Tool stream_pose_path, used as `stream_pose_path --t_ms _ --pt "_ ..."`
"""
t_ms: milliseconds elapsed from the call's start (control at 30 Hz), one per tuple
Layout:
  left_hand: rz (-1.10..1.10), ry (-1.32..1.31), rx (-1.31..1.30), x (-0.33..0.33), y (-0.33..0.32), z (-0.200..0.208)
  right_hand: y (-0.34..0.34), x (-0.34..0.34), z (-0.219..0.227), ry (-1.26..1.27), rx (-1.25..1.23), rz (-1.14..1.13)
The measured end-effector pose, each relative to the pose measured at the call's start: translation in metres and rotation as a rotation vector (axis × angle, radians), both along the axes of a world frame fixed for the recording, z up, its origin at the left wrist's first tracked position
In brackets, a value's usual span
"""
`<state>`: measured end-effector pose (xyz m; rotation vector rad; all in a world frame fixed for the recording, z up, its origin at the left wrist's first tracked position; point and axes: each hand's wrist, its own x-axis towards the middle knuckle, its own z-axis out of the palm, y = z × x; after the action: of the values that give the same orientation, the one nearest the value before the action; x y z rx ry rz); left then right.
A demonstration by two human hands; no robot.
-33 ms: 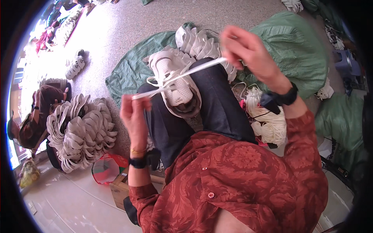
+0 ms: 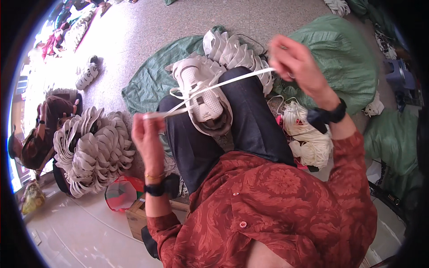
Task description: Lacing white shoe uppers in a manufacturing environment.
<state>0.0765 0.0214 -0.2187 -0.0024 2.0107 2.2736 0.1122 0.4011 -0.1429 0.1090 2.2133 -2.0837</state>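
Pinching the white lace (image 2: 247, 76) in left hand (image 2: 148, 136) and right hand (image 2: 295, 62), stretched wide apart!
Already run through the pale shoe (image 2: 210, 107), judging by the crossing over its throat, but apparently untied; no telling the threading left. With the shoe between both grips, untouched by either, propped between dark-trousered knees (image 2: 250, 102), toe away, just short of stacked uppers (image 2: 230, 51).

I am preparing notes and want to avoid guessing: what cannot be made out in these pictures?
All in the head view:
White lace: the part gripped in the right hand, hidden by its fingers.
Those fingers: blurred, exact grip unclear.
Green sack: contents, hidden because it is opaque.
Wooden box: middle, hidden by the left sleeve.
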Motion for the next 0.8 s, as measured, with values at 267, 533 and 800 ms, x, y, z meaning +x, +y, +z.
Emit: stream_pose_path --t_ms 267,533,800 --pt "0.197 -0.343 0.108 0.016 -0.192 -0.033 0.178 0.076 -0.096 -0.150 -0.447 -0.643" --pt "-0.053 0.080 -0.891 0.007 -0.081 0.003 0.037 0.026 -0.096 -0.156 0.318 -0.207" --pt "-0.183 0.225 -0.698 -0.025 0.034 0.006 -0.062 -0.024 -0.076 0.162 0.507 0.179"
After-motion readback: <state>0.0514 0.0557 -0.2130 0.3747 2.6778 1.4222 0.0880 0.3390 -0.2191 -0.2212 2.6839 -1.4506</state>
